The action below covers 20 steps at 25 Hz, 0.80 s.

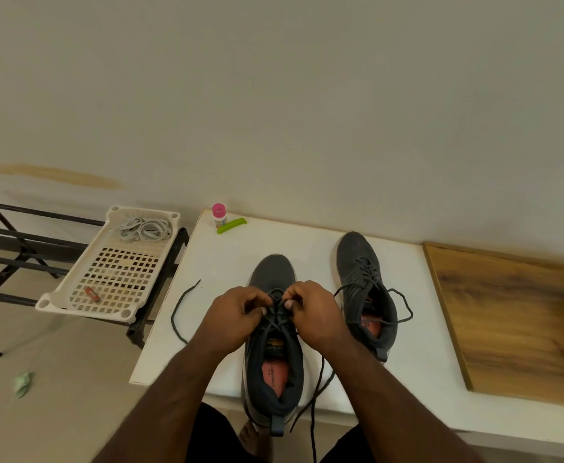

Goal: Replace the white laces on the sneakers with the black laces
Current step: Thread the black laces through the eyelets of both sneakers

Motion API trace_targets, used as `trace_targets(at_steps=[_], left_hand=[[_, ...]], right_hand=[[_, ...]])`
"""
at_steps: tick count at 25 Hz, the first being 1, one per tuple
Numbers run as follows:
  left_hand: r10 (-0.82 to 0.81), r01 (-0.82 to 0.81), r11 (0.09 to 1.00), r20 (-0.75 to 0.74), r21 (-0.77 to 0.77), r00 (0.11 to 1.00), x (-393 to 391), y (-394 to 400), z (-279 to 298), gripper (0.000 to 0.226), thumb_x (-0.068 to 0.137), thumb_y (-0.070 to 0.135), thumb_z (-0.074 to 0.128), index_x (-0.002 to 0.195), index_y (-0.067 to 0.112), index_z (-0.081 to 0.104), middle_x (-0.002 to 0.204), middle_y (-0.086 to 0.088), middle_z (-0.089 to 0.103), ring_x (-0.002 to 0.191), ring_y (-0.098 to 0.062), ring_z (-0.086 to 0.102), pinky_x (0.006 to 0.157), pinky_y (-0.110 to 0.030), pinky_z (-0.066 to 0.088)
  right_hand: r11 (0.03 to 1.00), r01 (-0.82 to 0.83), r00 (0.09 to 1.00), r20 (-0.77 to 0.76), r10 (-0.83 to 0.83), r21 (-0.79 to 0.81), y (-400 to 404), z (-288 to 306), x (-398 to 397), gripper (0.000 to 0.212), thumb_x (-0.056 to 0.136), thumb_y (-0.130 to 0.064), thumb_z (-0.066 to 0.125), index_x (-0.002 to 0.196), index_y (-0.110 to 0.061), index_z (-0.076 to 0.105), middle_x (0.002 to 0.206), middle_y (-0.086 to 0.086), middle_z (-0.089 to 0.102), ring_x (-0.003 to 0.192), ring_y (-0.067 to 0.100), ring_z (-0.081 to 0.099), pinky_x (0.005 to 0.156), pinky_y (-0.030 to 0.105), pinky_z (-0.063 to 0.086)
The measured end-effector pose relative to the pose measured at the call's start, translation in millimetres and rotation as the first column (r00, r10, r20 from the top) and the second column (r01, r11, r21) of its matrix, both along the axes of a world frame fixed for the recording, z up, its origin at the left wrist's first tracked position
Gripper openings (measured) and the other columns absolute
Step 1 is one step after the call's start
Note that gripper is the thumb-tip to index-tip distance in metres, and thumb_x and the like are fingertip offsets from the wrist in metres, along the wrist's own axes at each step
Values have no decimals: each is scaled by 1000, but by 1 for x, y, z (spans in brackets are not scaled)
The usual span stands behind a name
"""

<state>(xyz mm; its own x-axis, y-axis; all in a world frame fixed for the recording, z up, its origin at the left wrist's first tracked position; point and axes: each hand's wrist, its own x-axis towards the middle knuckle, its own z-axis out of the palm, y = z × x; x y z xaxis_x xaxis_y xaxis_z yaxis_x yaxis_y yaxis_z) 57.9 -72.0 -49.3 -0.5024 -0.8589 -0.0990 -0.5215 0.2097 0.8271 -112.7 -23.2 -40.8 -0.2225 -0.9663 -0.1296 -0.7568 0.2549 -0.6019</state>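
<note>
Nearest, the left sneaker [273, 345] lies on the white surface [227, 262] with its heel overhanging the near edge. Its insole carries printed writing, and a small yellow tongue label shows letters, but neither is legible.

Both hands work at the mid eyelets of this sneaker. The left hand [237, 315] has its fingers curled and pinches the black lace [275, 307]; the right hand [314, 315] pinches the same lace from the opposite side, thumb and forefinger pressed together on the strand. One free end trails off the surface to the left [182, 309], the other hangs past the near edge on the right.

Judgement: the step in hand is threading or snugging a crossing. To do it well, hold the lace flat, feed the tip cleanly through the eyelet, and draw both ends to equal length before moving up.

Farther right, the second sneaker [364, 282] already carries black lacing, ends loose.

Far left, the white laces [145, 228] lie coiled in a plastic tray [83, 297] on a rack.

At the far edge stand a pink-capped bottle [219, 215], label unreadable, and a green clip [232, 225].
</note>
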Motion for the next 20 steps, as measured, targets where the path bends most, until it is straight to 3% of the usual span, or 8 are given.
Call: trace_targets(at_steps=[6, 9, 12, 15, 20], left_hand=[[11, -11, 1000, -17, -20, 1000, -1, 3, 2, 22, 93, 12, 60, 88, 33, 64, 84, 15, 67, 83, 4, 60, 68, -7, 41], [11, -11, 1000, -61, 2, 998, 0, 5, 4, 21, 94, 11, 59, 89, 30, 64, 84, 13, 67, 83, 3, 61, 68, -5, 43], [37, -36, 999, -49, 25, 998, 0, 5, 4, 18, 92, 13, 63, 90, 31, 66, 86, 13, 69, 84, 2, 63, 72, -9, 44], [41, -41, 999, -3, 6, 999, -3, 6, 4, 16, 94, 16, 61, 88, 30, 64, 85, 13, 68, 84, -3, 63, 72, -13, 44], [62, -61, 998, -26, 29, 998, -4, 8, 5, 12, 96, 17, 59, 91, 26, 64, 85, 12, 67, 81, 4, 61, 66, -5, 42]], right_hand=[[996, 82, 962, 263, -70, -33, 12, -5, -7, 22, 90, -7, 66, 86, -28, 66, 92, -10, 65, 91, 11, 65, 85, 38, 58], [999, -21, 978, 209, 28, -35, 17, 1, -10, 12, 90, -11, 70, 93, -21, 75, 93, -17, 59, 95, 4, 60, 88, 28, 54], [995, -94, 991, 97, 95, -20, 17, 6, -2, 13, 93, -11, 64, 89, -21, 71, 95, -11, 57, 91, 3, 54, 85, 20, 47], [998, -41, 991, 122, 47, -52, 20, 3, 3, 13, 96, -10, 56, 89, -20, 61, 98, -6, 56, 91, 4, 52, 81, 19, 43], [1000, -6, 989, 147, 10, -28, 23, 4, -3, 12, 96, -11, 61, 95, -20, 69, 94, -14, 57, 93, 5, 56, 79, 11, 41]])
